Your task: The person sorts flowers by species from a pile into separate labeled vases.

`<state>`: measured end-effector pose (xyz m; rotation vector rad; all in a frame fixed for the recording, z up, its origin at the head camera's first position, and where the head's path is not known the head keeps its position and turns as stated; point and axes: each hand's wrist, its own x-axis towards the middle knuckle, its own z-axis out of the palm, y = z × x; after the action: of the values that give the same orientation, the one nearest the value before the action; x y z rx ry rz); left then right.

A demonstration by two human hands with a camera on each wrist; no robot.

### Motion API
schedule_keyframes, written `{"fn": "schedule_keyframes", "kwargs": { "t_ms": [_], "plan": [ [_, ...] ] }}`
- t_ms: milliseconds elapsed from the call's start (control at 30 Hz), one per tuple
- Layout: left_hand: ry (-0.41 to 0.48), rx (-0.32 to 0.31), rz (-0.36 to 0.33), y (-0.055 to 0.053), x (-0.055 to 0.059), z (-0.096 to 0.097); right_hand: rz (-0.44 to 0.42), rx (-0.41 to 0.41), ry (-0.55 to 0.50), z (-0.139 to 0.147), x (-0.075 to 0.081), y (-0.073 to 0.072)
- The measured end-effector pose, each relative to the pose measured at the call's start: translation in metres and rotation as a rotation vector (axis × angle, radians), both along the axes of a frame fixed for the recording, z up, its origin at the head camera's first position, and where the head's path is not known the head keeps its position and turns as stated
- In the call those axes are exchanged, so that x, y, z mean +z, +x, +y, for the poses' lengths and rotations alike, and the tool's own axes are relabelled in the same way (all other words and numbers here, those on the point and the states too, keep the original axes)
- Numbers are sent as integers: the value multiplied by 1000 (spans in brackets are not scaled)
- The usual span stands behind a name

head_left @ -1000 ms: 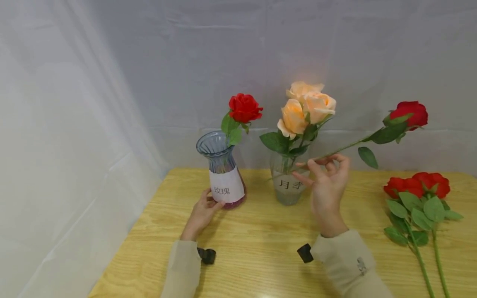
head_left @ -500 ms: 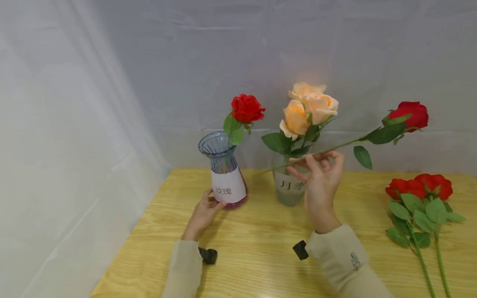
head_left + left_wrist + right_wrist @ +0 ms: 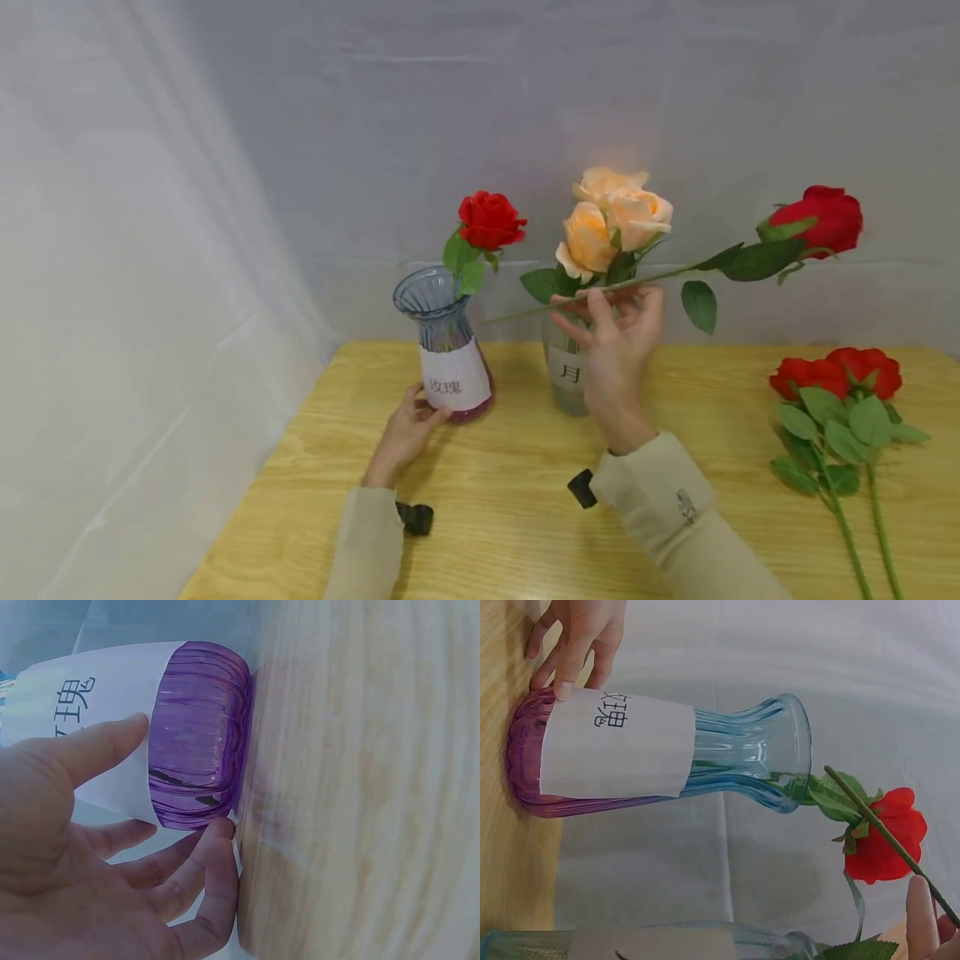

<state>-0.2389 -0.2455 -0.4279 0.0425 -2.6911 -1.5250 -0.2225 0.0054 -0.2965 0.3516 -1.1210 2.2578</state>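
My left hand [image 3: 405,435] grips the low part of a blue-to-purple glass vase [image 3: 442,325], thumb on its white paper label [image 3: 112,675] and fingers around the purple base [image 3: 199,735]. The vase stands upright on the table, with one red rose [image 3: 491,221] in it. My right hand [image 3: 621,354] pinches the stem of another red rose [image 3: 817,221], held nearly level with its bloom to the right. In the right wrist view, the cut end of that stem [image 3: 885,832] crosses in front of the rose in the vase, near the rim.
A clear labelled vase [image 3: 564,367] with several peach roses [image 3: 618,217] stands behind my right hand. More red roses [image 3: 847,375] lie on the right of the wooden table [image 3: 495,533]. A pale sheet [image 3: 420,100] hangs behind and at left.
My right hand has moved left and slightly up with the rose, bringing the stem's end closer to the blue-purple vase. The left hand has stayed at the vase's base.
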Motion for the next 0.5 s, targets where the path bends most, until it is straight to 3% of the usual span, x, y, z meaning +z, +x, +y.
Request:
{"fn": "schedule_keyframes", "kwargs": {
  "t_ms": [267,500],
  "plan": [
    [3,4,-12,1,0,-1,32,17,12,-17,9,-5],
    [31,-5,-19,2,1,-1,59,4,60,-26,8,-9]
  ]
}}
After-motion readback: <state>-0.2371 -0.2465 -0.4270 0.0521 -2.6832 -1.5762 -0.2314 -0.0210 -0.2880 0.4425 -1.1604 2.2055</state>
